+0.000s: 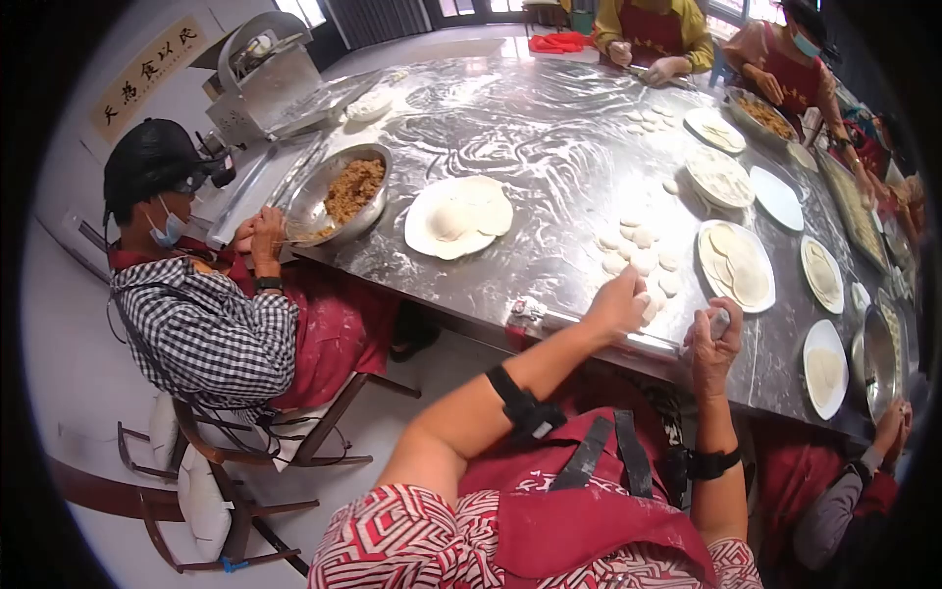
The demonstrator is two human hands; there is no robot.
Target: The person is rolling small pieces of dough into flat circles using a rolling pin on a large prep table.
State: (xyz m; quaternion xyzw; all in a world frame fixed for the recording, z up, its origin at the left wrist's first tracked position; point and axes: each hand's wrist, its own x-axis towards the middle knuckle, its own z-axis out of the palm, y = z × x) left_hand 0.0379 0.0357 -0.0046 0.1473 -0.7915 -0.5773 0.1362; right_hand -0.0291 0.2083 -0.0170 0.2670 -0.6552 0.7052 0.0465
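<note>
My left hand point(618, 305) is at the front edge of the steel table, fingers curled together beside a cluster of small flattened dough pieces point(642, 237). What lies inside its grip is hidden. A short, pale rolling pin point(720, 321) shows between the fingers of my right hand point(715, 346), which is closed around it. Just beyond that hand is a white plate point(757, 301) stacked with thin round dough wrappers point(738, 263).
The floured steel table point(549, 128) carries a bowl of flour point(720, 177), a wrapper plate point(420, 239) and a bowl of brown filling point(377, 203). A seated co-worker point(211, 314) is at left; others work at the right and far side. A machine point(260, 79) stands behind.
</note>
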